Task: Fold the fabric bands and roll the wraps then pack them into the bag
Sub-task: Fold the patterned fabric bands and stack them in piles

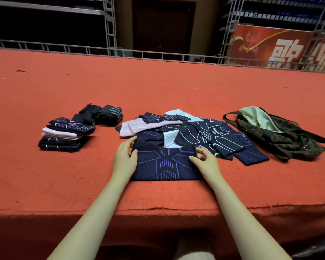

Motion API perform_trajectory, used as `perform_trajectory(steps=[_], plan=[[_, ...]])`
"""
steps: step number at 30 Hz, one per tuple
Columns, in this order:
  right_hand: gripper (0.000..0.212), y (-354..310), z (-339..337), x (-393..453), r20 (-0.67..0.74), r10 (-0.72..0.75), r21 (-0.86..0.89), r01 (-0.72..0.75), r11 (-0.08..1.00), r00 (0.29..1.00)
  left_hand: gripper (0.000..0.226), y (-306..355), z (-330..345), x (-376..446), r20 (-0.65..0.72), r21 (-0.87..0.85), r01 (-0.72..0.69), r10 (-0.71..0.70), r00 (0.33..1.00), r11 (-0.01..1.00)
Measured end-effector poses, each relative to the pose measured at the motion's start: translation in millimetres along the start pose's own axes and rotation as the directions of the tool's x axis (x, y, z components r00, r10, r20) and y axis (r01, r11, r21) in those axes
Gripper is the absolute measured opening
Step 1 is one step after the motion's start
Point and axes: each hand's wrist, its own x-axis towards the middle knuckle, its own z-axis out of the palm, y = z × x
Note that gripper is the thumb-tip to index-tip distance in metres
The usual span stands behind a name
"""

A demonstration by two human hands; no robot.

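A navy fabric band with purple lines [165, 166] lies flat on the red carpet in front of me. My left hand [124, 160] holds its left edge, fingers laid along the top corner. My right hand [204, 160] pinches its right edge with curled fingers. Behind it is a loose heap of navy, pink and white bands [191, 132]. A stack of folded bands [64, 135] sits to the left, with dark rolled wraps [99, 114] behind it. An olive patterned bag [278, 134] lies open at the right, showing a pale lining.
The red carpeted platform [158, 81] stretches far ahead and ends in a front edge [158, 209] near my forearms. Metal railings and truss frames [109, 51] line the back. A red banner [281, 47] hangs at the back right.
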Motion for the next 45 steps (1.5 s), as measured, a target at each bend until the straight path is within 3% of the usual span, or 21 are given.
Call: perform_trajectory(steps=[3,6,8,11,14,17,19,21,24,26,28,31,32,34,37,39,42,45], plan=[[0.023,-0.6,2.0,-6.7,-0.005,-0.107,-0.251,0.102,0.963,0.994,0.046,-2.2,0.6,-0.2,0.008,0.051,0.038,-0.038,0.999,0.998],[0.021,-3.3,4.9,-12.2,-0.039,-0.175,-0.304,0.156,0.94,0.984,0.041,-4.9,2.1,-0.2,0.015,0.113,0.071,-0.073,0.997,0.991],[0.016,-3.7,5.1,-8.4,-0.087,-0.116,-0.214,0.095,0.972,0.989,0.036,-7.0,2.8,-0.2,0.019,0.145,0.073,-0.077,0.997,0.987],[0.014,-19.1,7.1,-4.1,-0.087,0.008,0.106,0.001,0.994,0.996,0.032,-8.1,4.2,-2.0,0.028,0.202,0.034,-0.04,0.999,0.979],[0.009,-48.3,19.8,-14.8,-0.019,-0.05,0.236,0.052,0.97,0.999,0.028,-5.8,4.9,-4.1,0.05,0.24,0.003,-0.015,0.999,0.971],[0.023,-51.9,40.4,-26.7,0.225,-0.166,0.131,0.139,0.982,0.96,0.025,-4.2,5.3,-5.5,0.059,0.26,-0.029,0.014,0.998,0.965],[0.024,-39.1,52.3,-32.6,0.337,-0.231,-0.05,0.262,0.964,0.913,0.024,-3.3,5.0,-7.0,0.067,0.279,-0.075,0.058,0.996,0.957],[0.016,-26.1,58.3,-33.3,0.31,-0.343,-0.207,0.416,0.886,0.886,0.027,-2.0,4.0,-9.2,0.106,0.297,-0.149,0.123,0.987,0.943],[0.013,-22.0,59.8,-32.1,0.221,-0.341,-0.241,0.39,0.889,0.914,0.033,2.2,3.5,-12.9,0.188,0.325,-0.226,0.171,0.967,0.918],[0.026,-22.6,56.4,-33.7,0.151,-0.338,-0.168,0.361,0.917,0.929,0.028,4.7,4.1,-16.1,0.169,0.277,-0.201,0.158,0.973,0.94],[0.054,-27.6,49.0,-41.6,0.185,-0.417,-0.09,0.438,0.894,0.89,0.025,9.4,4.1,-17.2,0.155,0.129,-0.089,0.069,0.986,0.988],[0.078,-26.3,45.5,-46.9,0.312,-0.483,-0.247,0.561,0.79,0.818,0.03,9.6,5.7,-14.0,0.2,-0.172,0.038,-0.003,0.98,0.984],[0.073,-23.4,46.7,-44.7,0.275,-0.479,-0.304,0.548,0.779,0.834,0.033,9.2,5.7,-13.1,0.198,-0.219,0.031,0.013,0.98,0.975],[0.05,-22.0,46.5,-41.1,0.032,-0.41,-0.293,0.401,0.868,0.911,0.042,9.7,5.3,-13.6,0.19,-0.202,-0.05,0.09,0.978,0.978],[0.026,-19.0,35.4,-36.4,-0.285,-0.152,-0.141,0.115,0.983,0.946,0.042,13.3,6.7,-17.4,0.196,-0.007,-0.216,0.213,0.957,0.976],[0.03,-19.3,31.1,-36.9,-0.335,-0.054,-0.133,0.01,0.991,0.941,0.038,14.6,12.7,-17.7,0.281,0.147,-0.288,0.24,0.929,0.946],[0.034,-24.2,33.0,-41.6,-0.376,-0.067,-0.15,0.01,0.989,0.924,0.036,14.7,22.2,-21.0,0.434,0.384,-0.366,0.183,0.882,0.848],[0.039,-24.0,27.6,-43.8,-0.434,-0.002,-0.054,-0.024,0.998,0.901,0.033,14.6,22.9,-25.0,0.428,0.411,-0.397,0.211,0.879,0.82]])
